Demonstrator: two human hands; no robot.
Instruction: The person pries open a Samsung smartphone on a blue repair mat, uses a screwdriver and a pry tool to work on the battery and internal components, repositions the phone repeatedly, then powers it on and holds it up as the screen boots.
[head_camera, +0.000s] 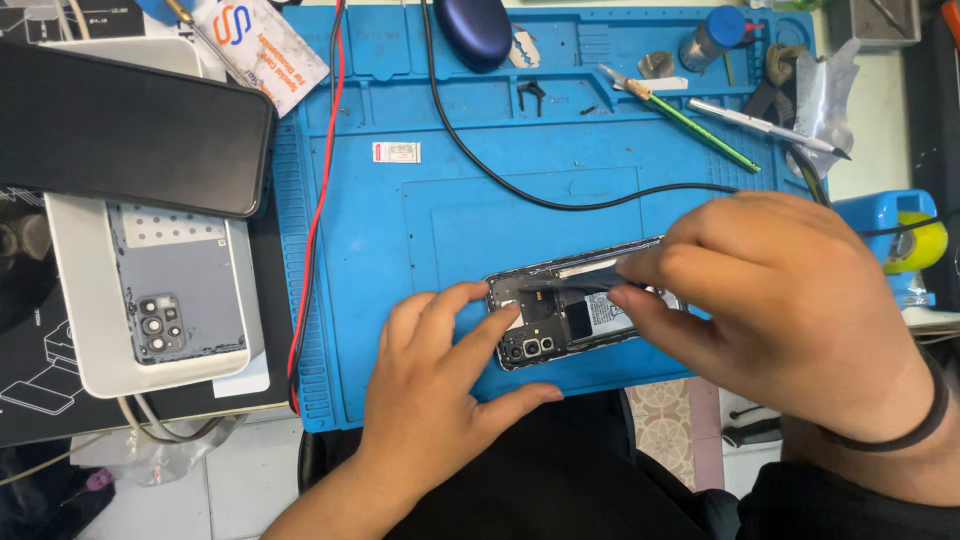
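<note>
Left hand (435, 385) steadies the opened black smartphone with exposed circuitry (560, 320) on the blue silicone repair mat (400, 220), fingers spread against its edge. Right hand (790, 300) pinches slim metal tweezers (575, 283), tips over the phone's insides.

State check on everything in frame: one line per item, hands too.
opened phone: back cover off, internals exposed, flat on blue mat
left hand: fingertips steady the phone's camera end
right hand: pinches tweezers, tips over the phone's board
grey back cover: detached, lying in white tray
black phone: screen dark, resting across the tray
green pencil: lying loose on mat
</note>
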